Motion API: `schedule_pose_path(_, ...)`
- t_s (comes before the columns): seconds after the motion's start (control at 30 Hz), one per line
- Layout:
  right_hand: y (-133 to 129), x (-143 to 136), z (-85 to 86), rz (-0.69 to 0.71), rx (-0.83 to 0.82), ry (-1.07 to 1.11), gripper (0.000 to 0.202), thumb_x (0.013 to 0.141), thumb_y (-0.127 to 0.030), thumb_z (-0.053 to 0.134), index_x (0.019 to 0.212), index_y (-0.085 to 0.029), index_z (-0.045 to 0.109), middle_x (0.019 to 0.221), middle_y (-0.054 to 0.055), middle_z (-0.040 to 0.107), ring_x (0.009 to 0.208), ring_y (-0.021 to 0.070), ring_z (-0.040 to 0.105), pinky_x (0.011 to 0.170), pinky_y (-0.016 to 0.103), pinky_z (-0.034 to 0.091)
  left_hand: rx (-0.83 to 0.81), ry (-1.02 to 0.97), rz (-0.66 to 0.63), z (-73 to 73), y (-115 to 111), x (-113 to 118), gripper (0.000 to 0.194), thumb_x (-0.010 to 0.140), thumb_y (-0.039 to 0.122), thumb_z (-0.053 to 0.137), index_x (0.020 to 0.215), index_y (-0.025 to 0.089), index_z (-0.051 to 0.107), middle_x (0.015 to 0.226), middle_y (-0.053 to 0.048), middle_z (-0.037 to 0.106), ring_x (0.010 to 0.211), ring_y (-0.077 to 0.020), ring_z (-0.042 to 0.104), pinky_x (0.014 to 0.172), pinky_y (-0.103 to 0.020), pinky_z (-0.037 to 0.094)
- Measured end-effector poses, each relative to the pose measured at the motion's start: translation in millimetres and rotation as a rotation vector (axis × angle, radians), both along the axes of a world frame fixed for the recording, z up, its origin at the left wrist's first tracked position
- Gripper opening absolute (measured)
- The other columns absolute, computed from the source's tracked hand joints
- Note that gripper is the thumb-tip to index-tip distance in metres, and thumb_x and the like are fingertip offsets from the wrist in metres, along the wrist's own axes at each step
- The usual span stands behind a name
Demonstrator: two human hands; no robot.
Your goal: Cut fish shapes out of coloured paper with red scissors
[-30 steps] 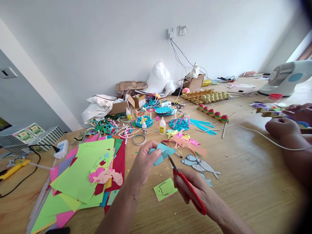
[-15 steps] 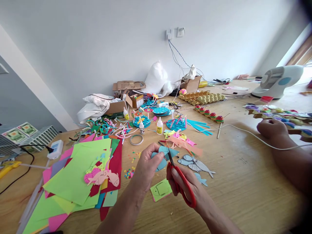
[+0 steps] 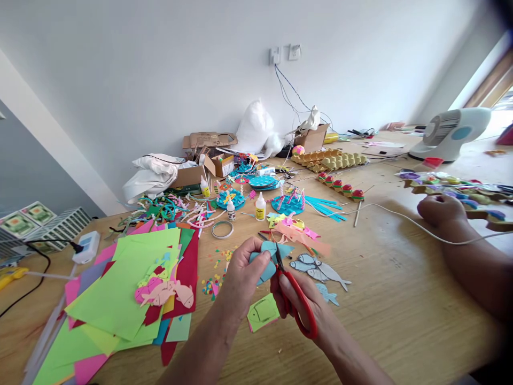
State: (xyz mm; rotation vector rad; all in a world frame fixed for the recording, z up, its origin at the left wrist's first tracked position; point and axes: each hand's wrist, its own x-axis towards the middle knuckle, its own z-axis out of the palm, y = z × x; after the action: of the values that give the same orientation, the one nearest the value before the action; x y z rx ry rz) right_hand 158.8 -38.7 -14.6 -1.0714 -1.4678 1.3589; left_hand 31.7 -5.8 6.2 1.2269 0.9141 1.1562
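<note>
Just below the centre of the frame, the left hand [image 3: 242, 264] has its grip pinching a folded-looking piece of blue paper [image 3: 266, 275] between thumb and fingers, above the bench [image 3: 385, 331]. To its right, the right hand [image 3: 316, 299] has its grip wrapped around the red handles of the scissors [image 3: 301, 297], whose dark blades meet the paper; how far they are parted is too small to tell. Below the hands at lower centre lies a lime card [image 3: 263, 310] with a fish drawn on it. Right of the scissors sit grey-blue paper fish [image 3: 328, 272]. Coloured sheets [image 3: 108, 289] fill the lower left, with pink fish cutouts [image 3: 185, 294] on top. At the right edge, another person's fist [image 3: 441, 211] rests near painted egg-carton strips [image 3: 491, 215].
</note>
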Motion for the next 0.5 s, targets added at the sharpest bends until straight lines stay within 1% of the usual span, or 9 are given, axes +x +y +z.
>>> schedule_pose_path(0.37, 1.1, -0.1, -4.4, 0.005, 0.005, 0.052, 0.048, 0.084, -0.063, 0.039, 0.066, -0.019, 0.047, 0.045, -0.004, 0.044, 0.044, 0.0101, 0.038, 0.045, 0.022, 0.031, -0.001, -0.013, -0.018, -2.9, -0.3, 0.0, 0.015, 0.080, 0.031, 0.055, 0.073, 0.018, 0.053, 0.062, 0.005, 0.043, 0.058, -0.0083, 0.036, 0.056, -0.019, 0.032)
schedule_pose_path(0.5, 0.7, -0.3, -5.1, -0.006, 0.005, 0.058, 0.048, 0.084, -0.062, 0.039, 0.063, -0.019, 0.045, 0.043, -0.004, 0.043, 0.043, 0.0098, 0.037, 0.045, 0.022, 0.030, 0.004, -0.015, -0.031, -3.6, 0.8, 0.2, 0.015, 0.080, 0.031, 0.055, 0.073, 0.018, 0.052, 0.062, 0.005, 0.044, 0.059, -0.0083, 0.036, 0.056, -0.019, 0.032)
